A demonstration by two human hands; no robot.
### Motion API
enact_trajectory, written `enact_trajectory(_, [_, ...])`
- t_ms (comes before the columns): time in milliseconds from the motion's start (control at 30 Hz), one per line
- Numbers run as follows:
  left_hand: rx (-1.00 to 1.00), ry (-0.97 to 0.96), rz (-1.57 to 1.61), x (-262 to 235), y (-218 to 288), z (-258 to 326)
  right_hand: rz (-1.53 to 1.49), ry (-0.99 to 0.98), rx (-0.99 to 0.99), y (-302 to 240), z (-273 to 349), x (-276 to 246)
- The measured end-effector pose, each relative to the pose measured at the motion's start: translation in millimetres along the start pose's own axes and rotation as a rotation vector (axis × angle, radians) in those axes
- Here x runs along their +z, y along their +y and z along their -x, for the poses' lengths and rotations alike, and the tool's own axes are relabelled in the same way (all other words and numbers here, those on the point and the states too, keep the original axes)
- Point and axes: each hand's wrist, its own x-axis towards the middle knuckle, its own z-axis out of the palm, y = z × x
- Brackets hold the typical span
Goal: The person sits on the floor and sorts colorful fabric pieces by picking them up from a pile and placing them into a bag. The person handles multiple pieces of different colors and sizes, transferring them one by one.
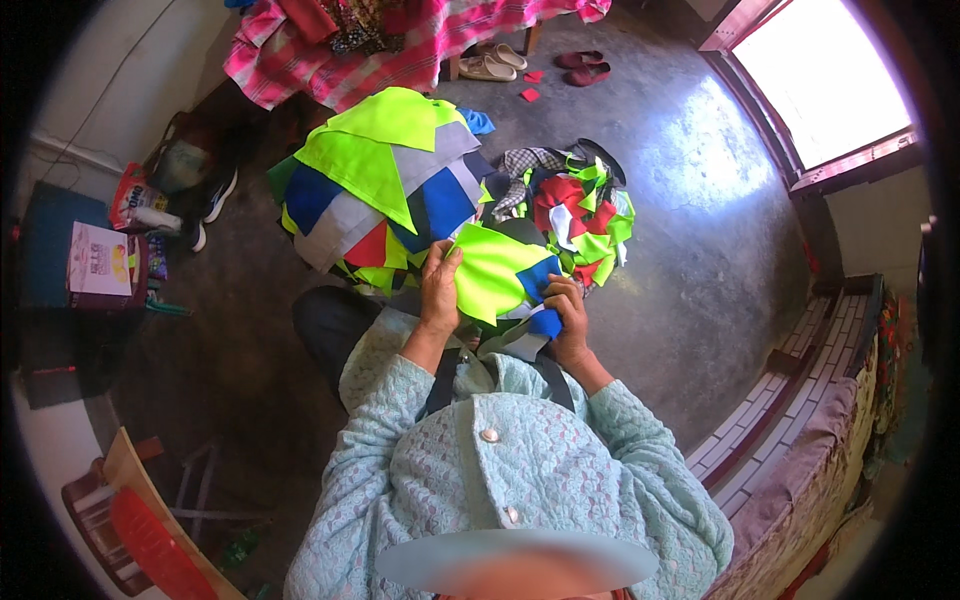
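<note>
We see a bright yellow-green cloth [487, 272] in the middle of the scene, lifted and spread out with soft folds, a pointed corner hanging toward the near side. At its right end we see a blue patch [538, 277] lying against it; whether the two are joined we cannot tell. Just nearer, we see a second blue piece [545, 323], bunched and partly hidden, with a limp grey cloth [522, 343] beside it, slightly left.
</note>
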Motion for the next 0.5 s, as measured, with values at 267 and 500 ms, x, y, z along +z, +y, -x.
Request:
enact_trajectory(267, [-0.124,-0.029,0.144,10,-2,11,-0.850,0.534,0.751,32,26,-3])
enact_trajectory(500, [-0.040,-0.045,0.075,0,-10,9,-1.170,0.347,0.856,43,30,-23])
